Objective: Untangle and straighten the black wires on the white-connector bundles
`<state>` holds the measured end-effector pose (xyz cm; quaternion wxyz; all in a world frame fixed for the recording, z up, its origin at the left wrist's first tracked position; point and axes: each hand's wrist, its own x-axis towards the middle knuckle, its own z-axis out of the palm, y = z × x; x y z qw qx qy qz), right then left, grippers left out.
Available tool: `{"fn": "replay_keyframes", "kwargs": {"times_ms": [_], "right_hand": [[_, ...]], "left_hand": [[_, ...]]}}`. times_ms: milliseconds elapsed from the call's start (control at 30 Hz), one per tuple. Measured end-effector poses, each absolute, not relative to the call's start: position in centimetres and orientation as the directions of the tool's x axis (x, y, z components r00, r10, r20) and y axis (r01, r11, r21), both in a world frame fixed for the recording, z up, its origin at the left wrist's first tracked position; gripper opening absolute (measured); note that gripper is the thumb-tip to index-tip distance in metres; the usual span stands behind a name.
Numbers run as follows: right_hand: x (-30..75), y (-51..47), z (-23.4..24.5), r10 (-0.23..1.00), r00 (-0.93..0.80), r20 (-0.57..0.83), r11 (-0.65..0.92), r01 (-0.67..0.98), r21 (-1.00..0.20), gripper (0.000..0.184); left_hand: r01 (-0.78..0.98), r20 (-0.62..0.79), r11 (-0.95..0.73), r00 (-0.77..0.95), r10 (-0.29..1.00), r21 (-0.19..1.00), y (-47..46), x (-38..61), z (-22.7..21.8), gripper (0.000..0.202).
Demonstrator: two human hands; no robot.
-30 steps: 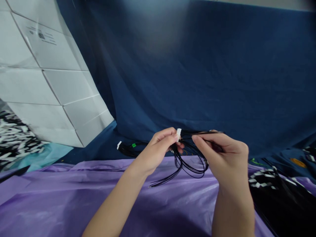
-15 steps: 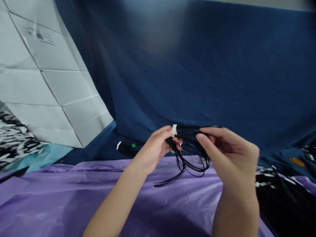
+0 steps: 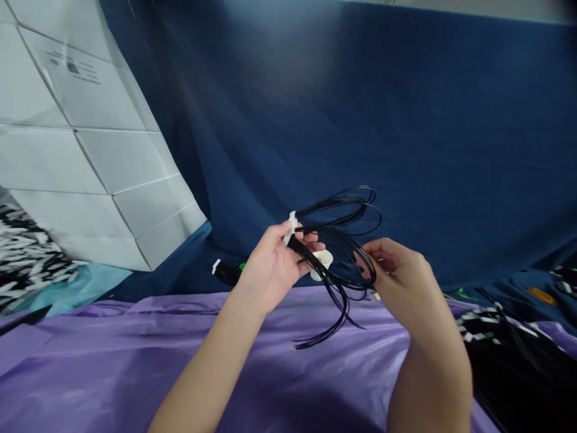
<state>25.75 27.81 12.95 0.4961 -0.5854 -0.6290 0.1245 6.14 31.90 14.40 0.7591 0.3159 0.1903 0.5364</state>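
Note:
My left hand (image 3: 276, 267) is closed on a white plastic connector (image 3: 292, 224), pinched between thumb and fingers. Black wires (image 3: 336, 255) run from it: one bunch loops up and to the right, another hangs below with loose ends above the purple sheet. My right hand (image 3: 392, 267) has its fingers curled round the lower loop at its right side; the fingertips are partly hidden by the wires. Behind my left hand stands a small white cup-like piece (image 3: 323, 260). Another black wire bundle (image 3: 228, 273) with a white connector lies left of my wrist, a green bit showing.
A purple sheet (image 3: 180, 361) covers the near surface, with dark blue cloth (image 3: 383, 120) behind. White boxes (image 3: 130, 162) are stacked at left. Black wires with white connectors are heaped at far left (image 3: 31, 258) and at right (image 3: 505, 361). An orange ring (image 3: 542, 296) lies far right.
My left hand has shifted slightly left with the connector. My right hand has moved down to the lower loop, and the upper wires now spread free in a loop above it.

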Motion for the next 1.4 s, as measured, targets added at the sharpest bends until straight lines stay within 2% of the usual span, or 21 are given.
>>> {"fn": "replay_keyframes", "kwargs": {"times_ms": [100,233,367,533,767,867,967,1033,1100,1200,1267,1333,1400], "right_hand": [[25.2,27.7,13.2,0.873,0.081,0.481,0.321,0.648,-0.691,0.033],[24.4,27.4,13.6,0.895,-0.097,0.436,0.409,0.569,-0.714,0.033],[23.5,27.6,13.7,0.858,-0.081,0.507,0.465,0.539,-0.702,0.020],[23.1,27.9,13.3,0.823,-0.120,0.555,0.515,0.569,-0.641,0.028],[23.0,28.3,12.7,0.767,-0.184,0.615,0.572,0.629,-0.526,0.022],[23.0,28.4,12.7,0.788,-0.157,0.596,0.546,0.625,-0.557,0.021],[23.0,28.2,13.0,0.836,-0.104,0.539,0.516,0.485,-0.706,0.016],[23.2,27.9,13.3,0.875,-0.076,0.479,0.480,0.273,-0.834,0.016],[23.7,27.7,13.8,0.896,-0.020,0.444,0.444,0.014,-0.896,0.016],[25.0,27.5,14.4,0.888,0.126,0.443,0.459,-0.309,-0.833,0.015],[26.1,27.6,14.5,0.871,0.203,0.447,0.489,-0.429,-0.759,0.016],[26.9,27.8,14.3,0.844,0.253,0.473,0.536,-0.444,-0.718,0.018],[27.4,28.2,13.9,0.800,0.294,0.522,0.599,-0.374,-0.708,0.023]], "left_hand": [[-0.702,0.030,0.215,0.320,0.947,0.679,31.8,6.2,14.5,0.017],[-0.689,0.007,0.222,0.312,0.950,0.690,31.7,6.5,14.6,0.023],[-0.681,0.016,0.231,0.336,0.942,0.695,31.7,6.6,14.4,0.026],[-0.675,0.019,0.251,0.365,0.931,0.694,31.6,6.6,14.3,0.026],[-0.668,0.018,0.238,0.351,0.936,0.705,31.7,6.8,14.2,0.017],[-0.661,0.004,0.243,0.350,0.937,0.710,31.7,6.8,14.3,0.018],[-0.645,-0.022,0.256,0.347,0.938,0.720,31.8,6.8,14.3,0.023],[-0.634,-0.024,0.253,0.346,0.938,0.730,31.8,6.7,14.3,0.022],[-0.629,-0.023,0.258,0.356,0.934,0.734,31.8,6.5,14.4,0.018],[-0.624,-0.045,0.277,0.360,0.932,0.731,31.8,6.4,14.5,0.017],[-0.621,-0.058,0.287,0.361,0.931,0.729,31.8,6.3,14.6,0.017],[-0.613,-0.058,0.293,0.374,0.926,0.734,31.9,6.4,14.5,0.017],[-0.588,-0.046,0.296,0.402,0.915,0.753,31.8,6.5,14.4,0.016]]}}
